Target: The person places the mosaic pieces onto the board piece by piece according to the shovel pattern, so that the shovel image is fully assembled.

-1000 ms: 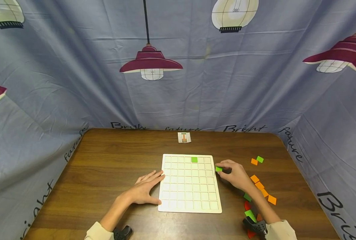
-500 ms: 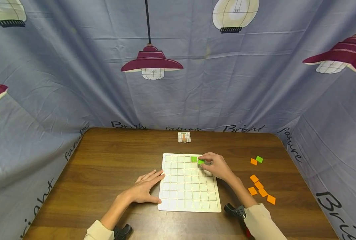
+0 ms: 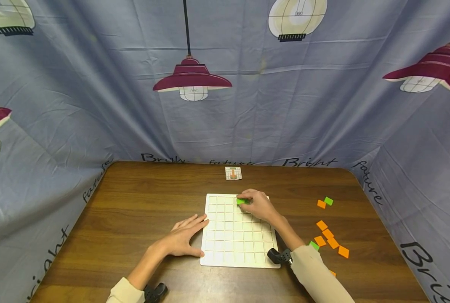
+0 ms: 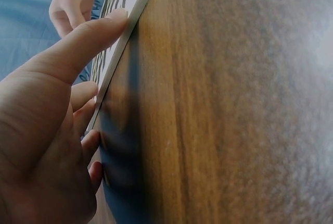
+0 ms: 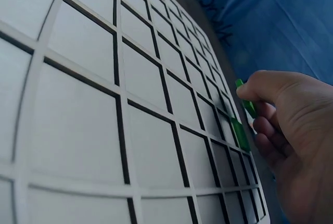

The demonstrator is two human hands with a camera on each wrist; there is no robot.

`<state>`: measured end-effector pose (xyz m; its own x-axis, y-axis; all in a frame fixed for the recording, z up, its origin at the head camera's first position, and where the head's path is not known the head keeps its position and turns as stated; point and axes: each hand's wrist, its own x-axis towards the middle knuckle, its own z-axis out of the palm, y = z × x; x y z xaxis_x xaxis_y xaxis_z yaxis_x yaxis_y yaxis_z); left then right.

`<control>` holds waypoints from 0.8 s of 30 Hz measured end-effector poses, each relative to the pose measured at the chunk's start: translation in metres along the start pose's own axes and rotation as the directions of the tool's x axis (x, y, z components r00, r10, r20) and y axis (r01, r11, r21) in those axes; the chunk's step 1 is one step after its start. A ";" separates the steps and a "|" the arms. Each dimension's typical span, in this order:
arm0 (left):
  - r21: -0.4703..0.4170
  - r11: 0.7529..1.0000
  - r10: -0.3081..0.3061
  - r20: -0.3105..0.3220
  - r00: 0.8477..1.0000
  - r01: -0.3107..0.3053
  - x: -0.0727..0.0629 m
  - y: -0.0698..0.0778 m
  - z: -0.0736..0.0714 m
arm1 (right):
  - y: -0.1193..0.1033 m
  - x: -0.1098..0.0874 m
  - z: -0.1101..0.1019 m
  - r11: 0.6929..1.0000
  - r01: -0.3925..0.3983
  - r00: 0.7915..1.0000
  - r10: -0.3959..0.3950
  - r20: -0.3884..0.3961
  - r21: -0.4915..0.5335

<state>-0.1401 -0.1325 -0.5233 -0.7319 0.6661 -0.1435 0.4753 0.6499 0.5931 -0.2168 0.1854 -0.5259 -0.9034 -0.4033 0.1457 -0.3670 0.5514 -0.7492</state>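
Observation:
A white grid board (image 3: 225, 243) lies on the wooden table, its squares bounded by raised lines. At its far row, my right hand (image 3: 260, 207) pinches a green square tile (image 5: 248, 103) between thumb and fingers, tilted close over the board. Beside that, another green tile (image 5: 240, 134) sits in a square of the same row; the right hand hides it in the head view. My left hand (image 3: 185, 237) rests with spread fingers at the board's left edge, its thumb (image 4: 112, 26) touching the rim near the corner and its fingertips farther along.
Right of the board lie several orange tiles (image 3: 327, 234) and a green tile (image 3: 314, 245), partly covered by the right sleeve (image 3: 315, 269). Farther back are an orange tile (image 3: 321, 204) and a green tile (image 3: 328, 201). A small card with a grid picture (image 3: 233, 173) lies behind the board.
My right hand has carried the green tile leftward from beside the board, past the seated green tile, to the far row. The left hand has stayed at the board's edge.

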 end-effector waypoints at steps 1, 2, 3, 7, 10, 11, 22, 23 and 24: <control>0.000 1.000 0.001 0.001 1.000 -0.001 0.000 0.000 0.000 | 0.000 0.002 0.001 1.000 -0.009 1.000 0.009 0.006 -0.011; -0.001 1.000 0.001 0.001 1.000 -0.001 0.000 0.000 0.000 | 0.000 0.004 0.003 1.000 -0.018 1.000 0.018 0.011 -0.020; 0.000 1.000 0.001 0.001 1.000 -0.001 0.000 0.000 0.000 | 0.001 0.006 0.004 0.999 -0.028 0.999 0.028 0.015 -0.028; 0.000 1.000 0.002 0.000 1.000 -0.002 0.000 0.000 0.000 | 0.002 0.012 0.007 0.998 -0.054 0.998 0.055 0.030 -0.045; -0.004 1.000 0.002 0.000 1.000 -0.002 0.000 0.000 0.000 | 0.003 0.014 0.008 0.996 -0.067 0.996 0.070 0.051 -0.055; -0.004 1.000 0.002 -0.001 1.000 -0.002 0.000 0.000 0.000 | 0.003 0.015 0.008 0.996 -0.073 0.995 0.076 0.060 -0.059; -0.003 1.000 -0.002 0.003 1.000 0.002 0.000 -0.002 0.001 | 0.005 0.018 0.008 0.993 -0.098 0.992 0.103 0.079 -0.065; -0.003 1.000 -0.003 0.003 1.000 0.003 0.000 -0.002 0.001 | 0.005 0.018 0.008 0.993 -0.101 0.991 0.106 0.079 -0.064; -0.003 1.000 -0.004 0.002 1.000 0.004 0.000 -0.002 0.001 | 0.006 0.018 0.008 0.993 -0.101 0.991 0.106 0.079 -0.060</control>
<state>-0.1412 -0.1335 -0.5253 -0.7325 0.6646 -0.1473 0.4712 0.6512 0.5949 -0.2335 0.1756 -0.5324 -0.9168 -0.3992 0.0137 -0.2860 0.6320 -0.7202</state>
